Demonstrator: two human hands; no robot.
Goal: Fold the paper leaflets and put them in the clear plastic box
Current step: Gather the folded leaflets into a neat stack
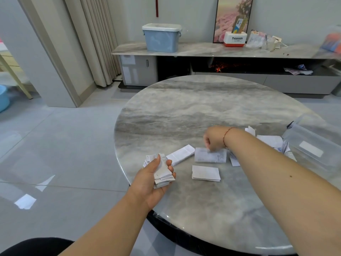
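My left hand [150, 179] grips a stack of folded paper leaflets [163, 173] over the near left edge of the round marble table [193, 111]. My right hand [215, 138] reaches across the table with its fingers curled down onto a folded printed leaflet [210, 155]; whether it pinches the paper is hidden. Two more folded leaflets lie beside it, a long one [181, 154] to the left and a squarer one [205, 173] nearer me. Loose unfolded leaflets [269, 141] lie behind my right forearm. The clear plastic box [313, 145] stands at the table's right edge.
A low marble-topped cabinet [203, 49] runs along the far wall, carrying a blue lidded bin [162, 37] and a white and red Panasonic box [234, 39]. Glossy tiled floor [64, 145] lies to the left of the table. A curtain [96, 43] hangs at the back left.
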